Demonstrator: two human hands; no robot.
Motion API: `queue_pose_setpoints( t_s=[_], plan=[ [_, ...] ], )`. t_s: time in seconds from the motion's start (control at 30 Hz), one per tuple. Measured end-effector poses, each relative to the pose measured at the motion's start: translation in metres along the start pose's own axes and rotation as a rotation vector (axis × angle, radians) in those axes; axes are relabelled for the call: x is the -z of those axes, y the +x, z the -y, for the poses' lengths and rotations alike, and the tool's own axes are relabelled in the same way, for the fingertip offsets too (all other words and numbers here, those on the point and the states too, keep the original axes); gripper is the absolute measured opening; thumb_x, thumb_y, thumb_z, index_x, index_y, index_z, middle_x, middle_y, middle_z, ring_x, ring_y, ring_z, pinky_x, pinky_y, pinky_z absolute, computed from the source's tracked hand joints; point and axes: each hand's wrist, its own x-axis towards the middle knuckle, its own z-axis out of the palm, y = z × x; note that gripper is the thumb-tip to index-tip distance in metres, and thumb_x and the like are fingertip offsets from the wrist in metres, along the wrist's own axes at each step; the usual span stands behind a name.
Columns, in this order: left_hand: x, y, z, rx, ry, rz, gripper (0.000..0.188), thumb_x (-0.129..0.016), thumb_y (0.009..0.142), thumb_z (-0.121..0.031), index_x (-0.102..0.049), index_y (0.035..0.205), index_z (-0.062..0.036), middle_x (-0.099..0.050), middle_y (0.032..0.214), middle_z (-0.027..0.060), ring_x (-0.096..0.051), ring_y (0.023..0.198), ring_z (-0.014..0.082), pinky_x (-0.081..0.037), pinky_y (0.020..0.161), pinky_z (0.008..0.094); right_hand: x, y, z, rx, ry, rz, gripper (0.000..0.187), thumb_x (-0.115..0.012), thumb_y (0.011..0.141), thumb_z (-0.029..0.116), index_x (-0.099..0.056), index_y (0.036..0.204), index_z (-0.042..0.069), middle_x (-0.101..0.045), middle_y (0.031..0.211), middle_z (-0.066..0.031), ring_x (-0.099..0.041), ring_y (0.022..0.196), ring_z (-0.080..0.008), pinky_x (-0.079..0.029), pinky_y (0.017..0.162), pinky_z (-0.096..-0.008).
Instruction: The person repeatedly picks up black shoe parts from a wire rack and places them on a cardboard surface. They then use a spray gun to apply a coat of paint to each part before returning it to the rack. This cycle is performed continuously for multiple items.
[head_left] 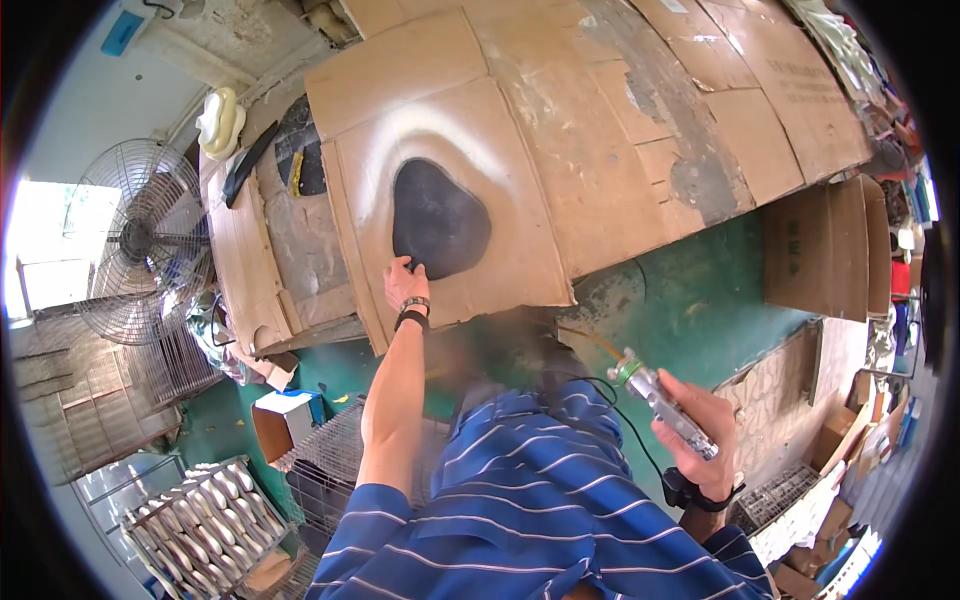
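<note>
**Black piece flat on cardboard, tool held off to the right**

On your far left stands a large fan, with a rack of pale shapes below it. Next come a cream-coloured form and a dark strip on the surface.

Your left hand is at the near-left edge of the black piece; the thumb and fingers seem to touch that edge, but you can't tell from here whether they pinch it. The piece lies flat on a cardboard sheet, near its middle, with a whitish arc around its far side.

To the right, your right hand has its grip closed around a silver tool, well apart from the piece.

As far as shows, the piece is laid out but not lifted off; whether its face is finished can't be judged.
</note>
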Motion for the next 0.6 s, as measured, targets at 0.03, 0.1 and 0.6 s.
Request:
queue_pose_setpoints(
  t_s=[0.03,0.1,0.6],
  plan=[
    [0.002,0.0,0.0,-0.003,0.014,-0.001,0.032,-0.081,0.075,-0.021,-0.069,0.105,-0.0207,-0.063,0.097,0.0048,-0.064,0.094,0.0271,-0.052,0.083,0.0418,-0.002,0.003,0.0,-0.001,0.009,-0.032,0.055,-0.074,0.073,-0.004,-0.064,0.127,-0.001,-0.066,0.084,-0.017,-0.062,0.067,-0.0269,-0.048,0.063,-0.031],
    [0.003,0.002,0.001,-0.016,0.009,0.009,0.03,-0.081,0.075,-0.02,-0.069,0.103,-0.0208,-0.062,0.097,0.0046,-0.064,0.094,0.0269,-0.052,0.083,0.0417,0.003,0.007,0.001,0.0,0.008,-0.001,0.054,-0.074,0.074,-0.003,-0.063,0.127,-0.001,-0.065,0.084,-0.017,-0.062,0.067,-0.0265,-0.048,0.063,-0.0311],
    [-0.007,0.048,-0.041,0.725,-1.782,0.405,0.007,-0.061,0.084,0.002,-0.059,0.089,-0.003,-0.061,0.095,0.0105,-0.06,0.089,0.0251,-0.053,0.092,0.0476,-0.05,0.072,-0.056,0.116,0.095,0.243,0.062,-0.073,0.079,0.003,-0.055,0.138,0.005,-0.069,0.102,-0.0206,-0.066,0.081,-0.0372,-0.052,0.073,-0.0387]
  ],
)
